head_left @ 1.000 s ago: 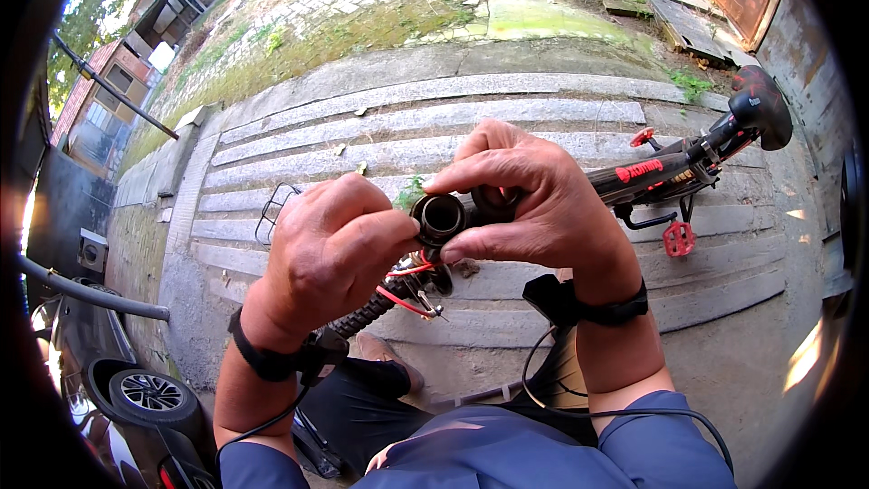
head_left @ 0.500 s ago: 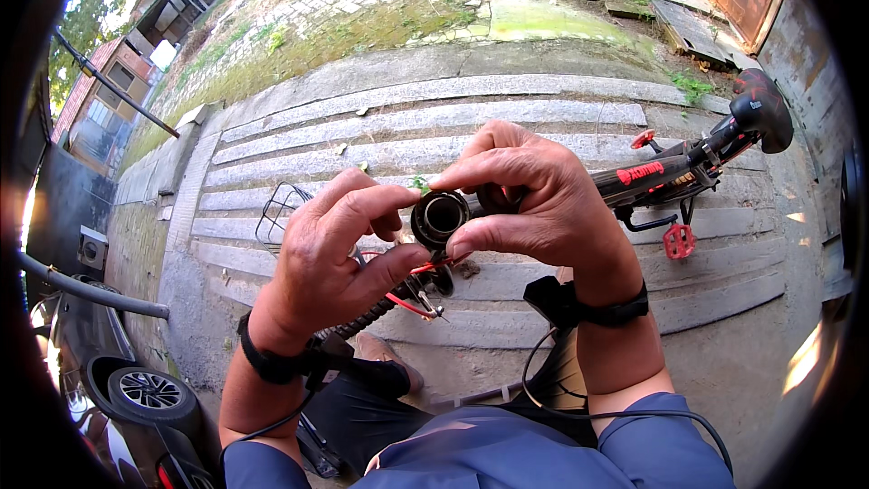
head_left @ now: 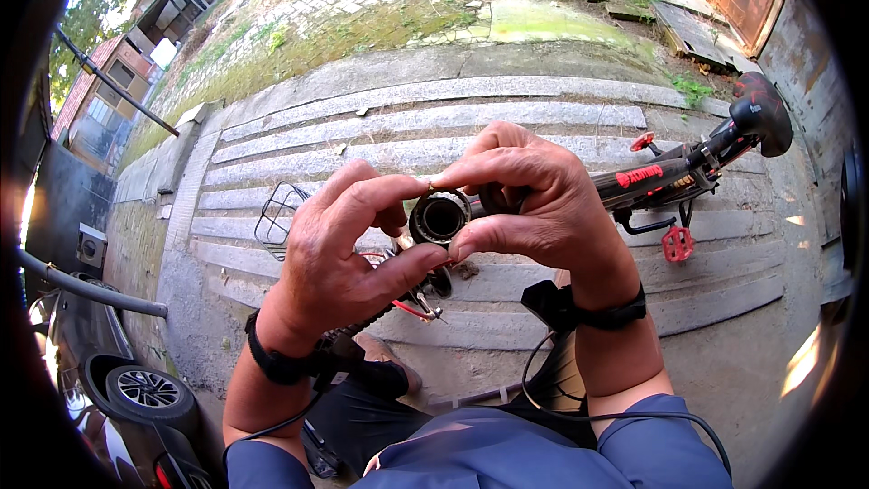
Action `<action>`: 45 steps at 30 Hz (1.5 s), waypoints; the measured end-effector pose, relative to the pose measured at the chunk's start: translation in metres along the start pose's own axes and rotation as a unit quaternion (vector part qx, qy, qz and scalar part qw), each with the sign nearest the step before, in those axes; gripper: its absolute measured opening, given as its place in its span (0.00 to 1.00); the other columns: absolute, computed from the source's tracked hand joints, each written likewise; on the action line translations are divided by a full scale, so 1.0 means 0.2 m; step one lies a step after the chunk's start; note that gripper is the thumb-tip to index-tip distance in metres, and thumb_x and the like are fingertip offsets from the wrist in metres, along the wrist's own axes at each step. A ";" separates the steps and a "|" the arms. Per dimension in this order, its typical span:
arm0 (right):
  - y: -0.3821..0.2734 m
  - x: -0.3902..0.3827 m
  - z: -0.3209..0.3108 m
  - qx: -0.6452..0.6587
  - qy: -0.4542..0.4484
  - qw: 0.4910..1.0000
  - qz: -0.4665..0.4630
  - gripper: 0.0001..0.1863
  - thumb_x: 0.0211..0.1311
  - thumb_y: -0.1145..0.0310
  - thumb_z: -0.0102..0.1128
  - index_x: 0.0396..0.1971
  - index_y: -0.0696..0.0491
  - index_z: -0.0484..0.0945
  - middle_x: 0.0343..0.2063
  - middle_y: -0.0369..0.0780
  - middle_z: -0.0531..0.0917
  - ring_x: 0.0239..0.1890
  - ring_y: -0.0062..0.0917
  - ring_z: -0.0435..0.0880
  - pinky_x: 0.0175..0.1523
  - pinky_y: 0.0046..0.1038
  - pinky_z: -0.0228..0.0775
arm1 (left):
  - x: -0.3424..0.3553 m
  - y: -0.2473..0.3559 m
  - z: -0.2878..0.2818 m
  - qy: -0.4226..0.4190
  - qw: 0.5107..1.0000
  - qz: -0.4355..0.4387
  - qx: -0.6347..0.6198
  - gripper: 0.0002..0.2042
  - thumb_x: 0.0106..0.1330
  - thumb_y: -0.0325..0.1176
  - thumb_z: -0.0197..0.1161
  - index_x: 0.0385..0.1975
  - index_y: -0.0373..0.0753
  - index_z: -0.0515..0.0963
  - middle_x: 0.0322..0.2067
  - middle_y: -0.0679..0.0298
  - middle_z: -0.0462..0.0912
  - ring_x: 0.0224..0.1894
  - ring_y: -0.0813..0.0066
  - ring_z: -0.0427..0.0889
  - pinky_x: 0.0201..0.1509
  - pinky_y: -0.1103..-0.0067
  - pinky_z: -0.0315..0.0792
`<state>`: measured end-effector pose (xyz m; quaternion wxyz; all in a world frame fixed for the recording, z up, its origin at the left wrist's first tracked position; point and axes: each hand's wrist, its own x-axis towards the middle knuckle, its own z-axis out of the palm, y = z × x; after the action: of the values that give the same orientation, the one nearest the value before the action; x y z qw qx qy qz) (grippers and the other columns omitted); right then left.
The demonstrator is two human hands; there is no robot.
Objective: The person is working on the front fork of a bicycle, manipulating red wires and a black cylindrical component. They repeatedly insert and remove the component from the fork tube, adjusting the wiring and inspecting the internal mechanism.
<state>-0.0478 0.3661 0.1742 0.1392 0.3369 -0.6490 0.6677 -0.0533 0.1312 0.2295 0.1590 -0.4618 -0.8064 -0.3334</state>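
Observation:
The bicycle's head tube (head_left: 417,225) faces up with its round opening showing. At its mouth sits a dark bearing ring (head_left: 441,218) with small beads around a hollow middle. My left hand (head_left: 337,240) is closed, its index fingertip at the ring's upper edge and its thumb at the lower edge. From the other side, my right hand (head_left: 532,195) is curled round the ring, its thumb against the lower right rim. Both index fingertips almost meet at the top. The fork and wheel parts below are mostly behind my left hand and wrist.
The bicycle frame (head_left: 644,174) runs right to a black saddle (head_left: 762,114), with a red pedal (head_left: 678,244) below. A wire basket (head_left: 282,215) and red cable (head_left: 409,310) lie near my left hand. Stone strips (head_left: 434,116) cover the ground. A dark car (head_left: 149,394) stands lower left.
My left hand's index finger and thumb have shifted slightly to the right, closer round the bearing ring. The ring's beaded edge shows more plainly. My right hand has hardly moved.

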 end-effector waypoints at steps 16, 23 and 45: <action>0.00 0.00 0.00 -0.001 0.011 1.000 -0.021 0.27 0.46 0.65 0.86 0.49 0.53 0.89 0.33 0.35 0.83 0.37 0.21 0.77 0.43 0.24 0.68 | 0.02 0.03 0.02 0.027 0.999 0.000 0.016 0.23 0.49 0.30 0.81 0.46 0.36 0.82 0.29 0.63 0.81 0.28 0.74 0.80 0.31 0.78 0.76; -0.01 -0.02 -0.01 0.059 0.023 0.998 0.030 0.30 0.50 0.61 0.85 0.53 0.54 0.86 0.32 0.34 0.78 0.35 0.17 0.75 0.39 0.20 0.66 | 0.01 0.02 0.03 0.048 0.999 -0.021 -0.008 0.22 0.48 0.28 0.79 0.46 0.36 0.82 0.30 0.63 0.80 0.27 0.74 0.80 0.31 0.78 0.76; -0.03 -0.03 -0.01 0.055 0.026 0.997 0.050 0.21 0.63 0.61 0.77 0.51 0.56 0.85 0.34 0.34 0.79 0.33 0.13 0.75 0.38 0.17 0.68 | -0.19 -0.10 0.06 0.120 0.813 -0.268 -0.502 0.27 0.67 0.48 0.67 0.55 0.32 0.74 0.37 0.66 0.73 0.34 0.77 0.74 0.38 0.81 0.68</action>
<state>-0.0401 0.3707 0.1751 0.1042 0.2935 -0.6235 0.7171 -0.0499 0.1076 0.1912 -0.0953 -0.1994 -0.5931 -0.7742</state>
